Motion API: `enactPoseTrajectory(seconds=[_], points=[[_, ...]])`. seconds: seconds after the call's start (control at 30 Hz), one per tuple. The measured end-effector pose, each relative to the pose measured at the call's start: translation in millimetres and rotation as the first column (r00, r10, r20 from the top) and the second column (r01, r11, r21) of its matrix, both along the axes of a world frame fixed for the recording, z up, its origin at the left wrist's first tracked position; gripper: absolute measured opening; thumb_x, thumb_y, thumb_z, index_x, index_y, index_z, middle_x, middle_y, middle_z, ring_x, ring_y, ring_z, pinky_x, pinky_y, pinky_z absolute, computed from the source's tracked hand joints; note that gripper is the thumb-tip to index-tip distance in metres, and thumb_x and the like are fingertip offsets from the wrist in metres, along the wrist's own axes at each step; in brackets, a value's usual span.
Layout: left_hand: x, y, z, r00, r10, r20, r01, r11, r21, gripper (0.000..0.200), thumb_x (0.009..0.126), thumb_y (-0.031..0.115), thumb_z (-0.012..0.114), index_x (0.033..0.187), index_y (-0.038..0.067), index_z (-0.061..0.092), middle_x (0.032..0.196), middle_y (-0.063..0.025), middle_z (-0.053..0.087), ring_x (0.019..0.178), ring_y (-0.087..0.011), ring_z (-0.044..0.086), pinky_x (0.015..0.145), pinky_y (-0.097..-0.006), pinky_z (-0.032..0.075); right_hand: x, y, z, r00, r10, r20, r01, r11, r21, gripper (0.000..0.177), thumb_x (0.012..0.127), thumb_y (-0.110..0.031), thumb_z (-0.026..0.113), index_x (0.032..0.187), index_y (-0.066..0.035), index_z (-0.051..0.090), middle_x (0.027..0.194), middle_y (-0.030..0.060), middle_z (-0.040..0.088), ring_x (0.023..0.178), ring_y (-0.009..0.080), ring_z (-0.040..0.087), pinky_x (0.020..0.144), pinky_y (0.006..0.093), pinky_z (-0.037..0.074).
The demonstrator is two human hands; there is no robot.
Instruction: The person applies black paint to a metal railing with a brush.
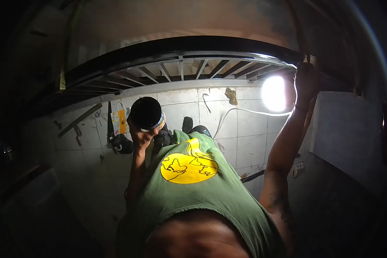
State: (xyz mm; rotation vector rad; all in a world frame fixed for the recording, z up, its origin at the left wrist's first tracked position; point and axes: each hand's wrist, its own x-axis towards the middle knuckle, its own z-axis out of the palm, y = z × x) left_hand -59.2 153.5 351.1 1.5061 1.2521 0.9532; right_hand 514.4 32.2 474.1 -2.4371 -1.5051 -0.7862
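My left hand (141, 139) is wrapped round the side of an open can (161, 122) with a coloured label. Its inside looks black, so I cannot make out the contents. At the upper right my right hand (306, 79) is raised to the end of a glossy black metal frame (189, 44) with slats below it. Those fingers look closed, and what they grip is too dark to name. Beside that wrist a white cord (253, 112) runs up past a glaring lamp (274, 93).
Pale floor tiles (249, 129) lie below the frame. On them are a crumpled brown piece (231, 96), a long strip (79, 120), an orange-and-white packet (120, 121) and a dark tool (253, 176). A pale panel (344, 137) stands at the right.
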Motion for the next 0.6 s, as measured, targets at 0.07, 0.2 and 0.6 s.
enactPoseTrajectory(seconds=[0.07, 0.2, 0.6], points=[[-2.4, -2.0, 0.9, 1.000, 0.008, -0.020, -0.008, 1.000, -0.005, 0.093, 0.055, 0.035, 0.087, 0.126, 0.002, 0.038, 0.122, -0.0139, 0.046, 0.108, -0.0244, 0.050, 0.088, -0.0378, 0.048, 1.4, 19.0, -22.1, 0.970, 0.110, -0.219, -0.109, 0.994, 0.016, 0.026, 0.093, -0.024, 0.050, 0.096, 0.000, 0.061, 0.067, 0.0099, 0.062, 0.053, 0.0219, 0.062, 0.050, 0.0322, 0.051], [2.6, 5.2, -0.4, 0.998, 0.014, -0.068, -0.014, 1.000, -0.003, 0.093, 0.055, 0.036, 0.087, 0.126, 0.002, 0.038, 0.122, -0.0139, 0.045, 0.108, -0.0245, 0.050, 0.088, -0.0378, 0.048, -187.6, 124.9, -33.6, 0.980, 0.092, -0.179, -0.120, 0.981, -0.153, 0.023, 0.086, -0.013, 0.052, 0.102, 0.002, 0.056, 0.078, 0.0158, 0.061, 0.070, 0.0256, 0.061, 0.061, 0.0409, 0.049], [-35.6, -8.1, -18.6, 0.979, 0.194, -0.058, -0.189, 0.978, 0.087, 0.100, 0.054, 0.038, 0.087, 0.130, 0.000, 0.033, 0.123, -0.0158, 0.044, 0.107, -0.0270, 0.051, 0.091, -0.0394, 0.046, -280.3, 214.0, -64.4, 0.856, 0.506, 0.104, -0.509, 0.792, 0.338, 0.017, 0.084, -0.018, 0.058, 0.093, -0.005, 0.058, 0.075, 0.0099, 0.062, 0.064, 0.0221, 0.062, 0.054, 0.0331, 0.050]])
